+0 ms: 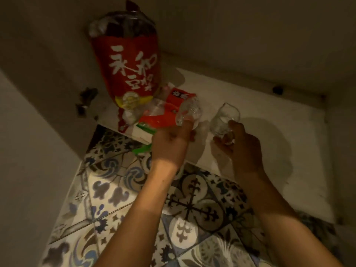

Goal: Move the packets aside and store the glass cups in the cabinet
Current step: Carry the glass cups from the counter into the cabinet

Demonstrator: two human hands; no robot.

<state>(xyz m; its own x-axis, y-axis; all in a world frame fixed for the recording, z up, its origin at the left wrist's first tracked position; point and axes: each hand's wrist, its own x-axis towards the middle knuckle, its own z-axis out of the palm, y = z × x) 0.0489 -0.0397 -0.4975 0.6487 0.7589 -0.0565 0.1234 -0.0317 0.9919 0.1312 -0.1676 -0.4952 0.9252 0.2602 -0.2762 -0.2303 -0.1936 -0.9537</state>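
Note:
Both my hands reach into a low cabinet with a white shelf floor [269, 143]. My left hand [171, 143] grips a clear glass cup [189, 112], tilted over the small packets. My right hand [244, 145] holds a second glass cup [224, 120] upright just above the shelf. A tall red packet with white characters [127, 62] stands in the back left corner. Smaller red, white and green packets [169, 106] lie at its foot. Two more glass cups [130, 102] [156, 108] sit among them.
Patterned floor tiles [154, 209] lie in front of the cabinet. The open cabinet door [28, 151] stands at the left with a dark hinge [86, 99]. The cabinet's right wall [342, 132] bounds the shelf. The scene is dim.

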